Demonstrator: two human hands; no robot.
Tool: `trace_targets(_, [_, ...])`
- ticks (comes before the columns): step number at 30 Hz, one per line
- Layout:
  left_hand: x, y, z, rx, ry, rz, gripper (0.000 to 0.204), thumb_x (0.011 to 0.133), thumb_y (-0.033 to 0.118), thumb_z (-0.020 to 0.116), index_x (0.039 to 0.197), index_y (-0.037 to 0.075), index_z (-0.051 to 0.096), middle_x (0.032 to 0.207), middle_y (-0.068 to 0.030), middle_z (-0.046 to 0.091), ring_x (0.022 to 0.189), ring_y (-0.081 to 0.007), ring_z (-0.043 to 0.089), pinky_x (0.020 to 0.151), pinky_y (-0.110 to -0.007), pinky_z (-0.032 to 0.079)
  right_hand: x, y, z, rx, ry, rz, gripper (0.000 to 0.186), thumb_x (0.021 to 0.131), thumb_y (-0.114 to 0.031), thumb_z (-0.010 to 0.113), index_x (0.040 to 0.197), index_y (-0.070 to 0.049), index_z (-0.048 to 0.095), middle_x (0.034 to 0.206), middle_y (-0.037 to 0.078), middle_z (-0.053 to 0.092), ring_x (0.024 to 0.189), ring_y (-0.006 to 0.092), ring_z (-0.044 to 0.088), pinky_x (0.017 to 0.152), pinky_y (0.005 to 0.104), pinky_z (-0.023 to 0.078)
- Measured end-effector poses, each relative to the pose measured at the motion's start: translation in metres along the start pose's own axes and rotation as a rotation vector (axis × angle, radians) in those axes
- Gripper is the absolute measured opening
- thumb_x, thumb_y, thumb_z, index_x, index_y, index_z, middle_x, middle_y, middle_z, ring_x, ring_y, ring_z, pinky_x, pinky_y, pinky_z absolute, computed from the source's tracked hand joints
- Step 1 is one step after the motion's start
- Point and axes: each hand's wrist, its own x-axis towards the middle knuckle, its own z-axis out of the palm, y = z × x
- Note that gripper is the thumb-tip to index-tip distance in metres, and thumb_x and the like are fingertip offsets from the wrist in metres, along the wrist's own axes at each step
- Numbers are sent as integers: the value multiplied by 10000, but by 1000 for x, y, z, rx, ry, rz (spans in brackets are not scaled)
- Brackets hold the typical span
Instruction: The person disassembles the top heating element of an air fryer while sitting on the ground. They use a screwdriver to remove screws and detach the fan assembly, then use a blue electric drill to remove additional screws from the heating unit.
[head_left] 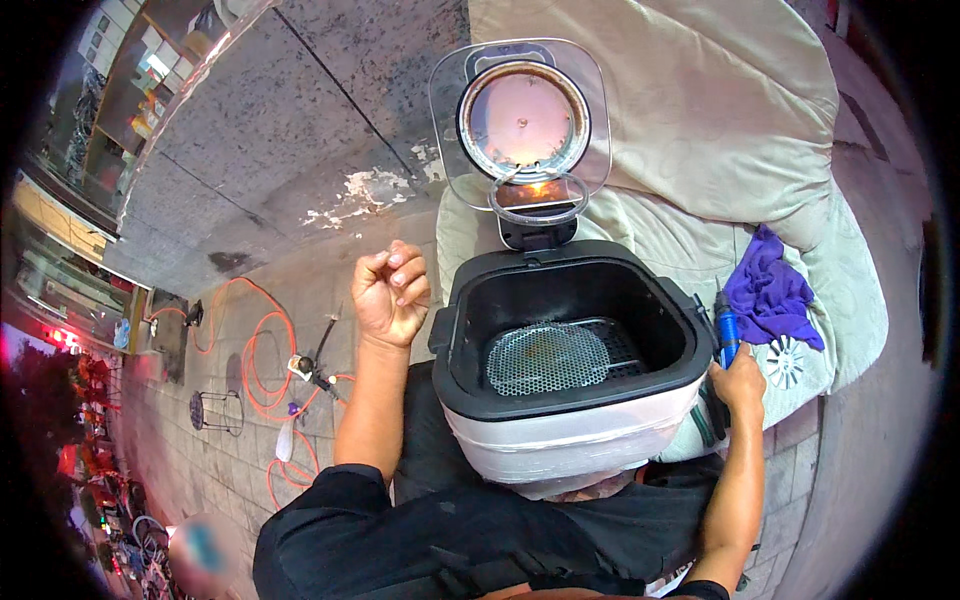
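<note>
On my lap and the cushioned seat stands an air fryer (575,430) with a white body wrapped in clear film. Its see-through lid (523,115) is tipped up and back, with a round metal-rimmed disc in it. Inside the black pot (600,285) lies a perforated metal plate (545,358). My left hand (392,290) is raised left of the pot, fingers curled closed; whatever they hold, if anything, is hidden. Down at the right side of the pot, my right hand (738,380) grips a blue-handled screwdriver (728,335), its thin tip pointing away from me.
A purple cloth (768,290) and a silver fan wheel (785,360) lie on the pale cushion (850,300) at right. Dark green-handled tools (698,425) rest beside the fryer. An orange hose (262,370) coils over the paving, near a small stool (215,410).
</note>
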Motion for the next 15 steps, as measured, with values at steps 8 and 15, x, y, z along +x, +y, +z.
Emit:
trace_targets(8, [13, -10, -43, 32, 161, 28, 207, 924, 52, 565, 1099, -7, 658, 824, -45, 536, 669, -135, 483, 488, -249, 379, 1, 0, -2, -5, 2, -1, 715, 867, -383, 758, 1408, 4, 495, 1195, 291, 697, 1108, 474, 697, 965, 548, 544])
trace_targets(15, [11, 0, -43, 117, 115, 126, 206, 932, 54, 517, 1051, -1, 676, 1010, -120, 644, 887, -235, 637, 658, -310, 553, -2, -8, -12, -158, 51, -35, 717, 856, -412, 756, 1401, 11, 559, 1246, 308, 671, 1086, 476, 699, 959, 553, 544])
